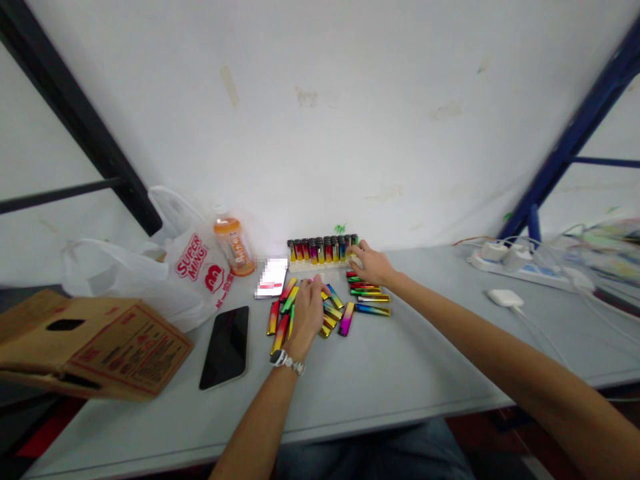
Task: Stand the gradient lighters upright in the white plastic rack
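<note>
Lighters (327, 249) with black tops and shiny rainbow bodies stand upright in rows in a low white holder (300, 265) against the wall. At the right end of the rows, my right hand (369, 263) has its fingers curled round one lighter. My left hand (310, 308), wearing a silver watch (287, 361), is over a loose pile of shiny multicoloured lighter bodies (281, 333). Its fingers are drawn together, and what they hold is mostly hidden. Under my right hand, several more lighter bodies (370, 299) lie side by side; a pink and yellow one (346, 319) is nearer me.
Left of the pile lie a lit phone (273, 277) and a dark phone (225, 348). Behind them are an orange drink bottle (234, 244), a white plastic bag (175, 287) and an opened cardboard box (125, 353). On the right sit a power strip (530, 270) and a white charger (505, 298) with cables.
</note>
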`<state>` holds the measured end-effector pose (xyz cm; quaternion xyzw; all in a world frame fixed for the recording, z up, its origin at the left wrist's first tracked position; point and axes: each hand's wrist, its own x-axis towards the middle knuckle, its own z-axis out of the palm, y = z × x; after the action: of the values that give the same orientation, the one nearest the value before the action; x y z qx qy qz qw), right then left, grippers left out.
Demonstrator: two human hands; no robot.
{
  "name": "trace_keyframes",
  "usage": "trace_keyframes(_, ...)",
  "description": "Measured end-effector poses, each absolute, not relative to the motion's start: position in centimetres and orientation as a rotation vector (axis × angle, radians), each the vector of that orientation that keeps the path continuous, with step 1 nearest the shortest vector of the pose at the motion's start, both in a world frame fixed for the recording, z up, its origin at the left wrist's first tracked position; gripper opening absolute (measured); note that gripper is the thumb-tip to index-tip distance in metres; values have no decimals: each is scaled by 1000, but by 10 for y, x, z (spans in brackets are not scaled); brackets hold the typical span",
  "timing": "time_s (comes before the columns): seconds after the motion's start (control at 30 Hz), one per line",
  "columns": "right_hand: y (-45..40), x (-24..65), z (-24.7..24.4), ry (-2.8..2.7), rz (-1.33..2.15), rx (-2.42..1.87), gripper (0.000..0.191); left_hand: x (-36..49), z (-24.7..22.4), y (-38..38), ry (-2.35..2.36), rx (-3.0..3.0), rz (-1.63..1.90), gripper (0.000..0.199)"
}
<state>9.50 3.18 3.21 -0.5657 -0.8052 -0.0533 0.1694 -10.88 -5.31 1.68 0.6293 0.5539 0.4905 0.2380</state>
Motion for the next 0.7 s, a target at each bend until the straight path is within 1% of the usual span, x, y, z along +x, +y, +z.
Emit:
trace_keyframes(0.1, 35, 101, 31, -2348, 9, -1654, 29, -107, 19, -55, 1505, 1704, 1332, 49)
trace_keyframes(0.23, 56, 102, 37, -2382, 417, -1755, 16, -107, 21, -56, 1492, 1694, 1338, 48)
trace_keyframes(0.3, 67, 98, 40, -2385, 523, -1754, 5, -108, 20, -56, 1475, 1705, 1357, 48)
trace_keyframes(0.33, 71, 96, 40, -2386, 545, -1748, 5, -108, 20, -55, 1467, 1713, 1366, 48)
trace_keyframes(0.43, 76, 87, 40, -2376, 585, -1726, 15, -110, 18, -53, 1455, 1729, 1381, 49)
trace_keyframes(0.53, 70, 78, 40, -2344, 543, -1561, 14, -112, 16, -50, 1442, 1783, 1391, 47)
trace_keyframes(0.6, 59, 72, 42, -2312, 541, -1382, 13, -113, 15, -49, 1455, 1805, 1429, 41)
trace_keyframes(0.7, 34, 63, 48, -2259, 687, -1135, 18, -113, 16, -47, 1439, 1690, 1517, 31)
